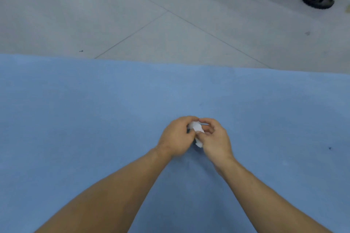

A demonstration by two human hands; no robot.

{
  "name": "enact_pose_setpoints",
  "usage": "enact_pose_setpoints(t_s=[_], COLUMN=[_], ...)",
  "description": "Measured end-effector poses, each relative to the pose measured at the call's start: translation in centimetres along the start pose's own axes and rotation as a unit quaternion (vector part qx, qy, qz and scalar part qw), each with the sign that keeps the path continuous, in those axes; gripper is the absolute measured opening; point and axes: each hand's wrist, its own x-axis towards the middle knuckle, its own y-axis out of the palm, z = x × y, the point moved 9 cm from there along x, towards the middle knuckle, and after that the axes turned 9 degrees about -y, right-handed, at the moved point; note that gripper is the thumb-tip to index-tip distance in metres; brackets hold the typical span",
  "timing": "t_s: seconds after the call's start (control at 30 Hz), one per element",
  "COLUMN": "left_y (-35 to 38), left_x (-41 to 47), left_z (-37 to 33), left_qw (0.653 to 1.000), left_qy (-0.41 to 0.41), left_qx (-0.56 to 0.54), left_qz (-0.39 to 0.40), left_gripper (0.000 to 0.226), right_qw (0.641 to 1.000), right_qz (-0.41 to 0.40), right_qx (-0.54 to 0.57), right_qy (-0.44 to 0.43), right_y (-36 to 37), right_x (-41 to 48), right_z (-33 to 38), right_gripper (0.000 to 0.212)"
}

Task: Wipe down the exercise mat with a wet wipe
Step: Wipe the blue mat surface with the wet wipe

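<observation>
Two-handed, pinched a crumpled wet wipe (197, 128) between curled left hand (177, 138) and curled right hand (216, 140), exercise mat (75, 119) beneath both.

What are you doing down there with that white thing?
A person is leaning over a blue mat spread on a grey tiled floor. Both hands, the left hand and the right hand, pinch a small crumpled white wipe between them, held just above the mat. The wipe is bunched up, not flat on the mat, so no wiping is happening at this moment.
</observation>
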Motion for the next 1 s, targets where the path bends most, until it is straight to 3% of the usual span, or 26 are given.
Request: enact_pose_setpoints(t_s=[0.13,0.33,0.43,0.53,0.63,0.77,1.0], left_y=[-1.6,-3.6,-3.6,-3.1,-3.3,-2.4,-1.0], left_x=[0.1,-0.2,-0.7,-1.4,-1.6,-2.0,-3.0], left_z=[1.0,2.6,3.3,3.3,3.0,1.9,0.5], left_qw=[0.996,0.976,0.952,0.944,0.948,0.942,0.926], left_qy=[-0.061,-0.128,-0.180,-0.218,-0.222,-0.219,-0.193], left_qx=[-0.061,-0.165,-0.243,-0.245,-0.224,-0.252,-0.310], left_qz=[-0.020,-0.059,-0.056,-0.039,-0.038,0.028,0.100], left_gripper=[0.019,0.013,0.019,0.022,0.028,0.038,0.021], right_qw=[0.999,0.999,0.999,0.991,0.981,0.988,0.995], right_qz=[-0.014,0.008,0.019,0.066,0.105,0.028,0.033], right_qx=[-0.008,-0.024,0.025,0.096,0.149,0.134,0.071], right_qy=[0.030,0.032,0.040,0.064,0.070,0.066,0.062], right_y=[-0.4,-0.1,0.3,1.3,2.2,0.5,-0.4], right_x=[-0.1,-0.1,-0.1,-0.3,-0.5,0.2,0.3], right_z=[0.1,0.8,1.3,1.5,1.9,1.7,1.6], right_gripper=[0.018,0.020,0.026,0.039,0.039,0.009,0.024])
